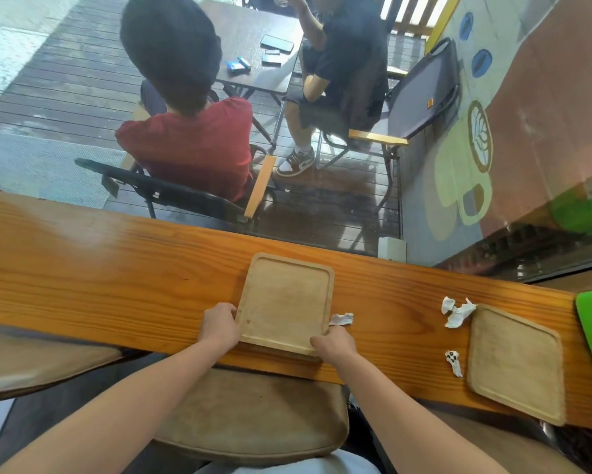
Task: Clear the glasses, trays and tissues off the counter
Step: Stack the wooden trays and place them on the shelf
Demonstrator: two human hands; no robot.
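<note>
Both hands are closed on the near end of a wooden tray (284, 302) lying on the long wooden desk (116, 268): the left hand (219, 325) grips its near left corner, the right hand (333, 343) its near right corner. The near edge looks slightly raised, or may rest on a second tray beneath; which cannot be told. The tray is stiff, flat and probably light, with a shallow rim that gives the fingers a lip, so an edge hold at two corners suits it. A crumpled tissue (341, 319) lies touching its right edge. Farther right sit a second tray (517, 360), partly overhanging the near edge, and two more tissues (457, 312) (453, 362) just left of it. The tissues are soft and weightless, best pinched up. No glasses show on the desk.
</note>
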